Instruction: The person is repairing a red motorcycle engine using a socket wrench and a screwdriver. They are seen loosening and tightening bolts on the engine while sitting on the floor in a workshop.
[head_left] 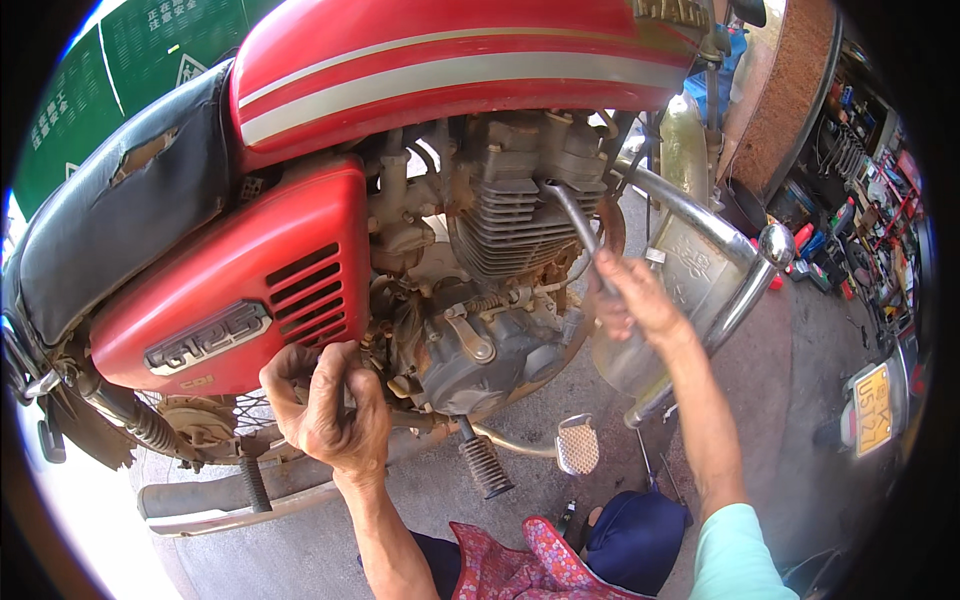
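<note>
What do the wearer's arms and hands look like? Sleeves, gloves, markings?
Left hand and right hand are both bare: no gloves, no watch or band visible at either wrist. Both forearms are uncovered. A plain, pale mint-green sleeve shows on the right arm, near the lower edge; no left sleeve is in view.

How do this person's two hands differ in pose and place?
The right hand is wrapped around a long metal tool; the left hand is curled, and whether it holds anything is hard to tell. The right hand is near the finned cylinder, while the left hand is lower in view, by the red side cover. Both are bare.
</note>
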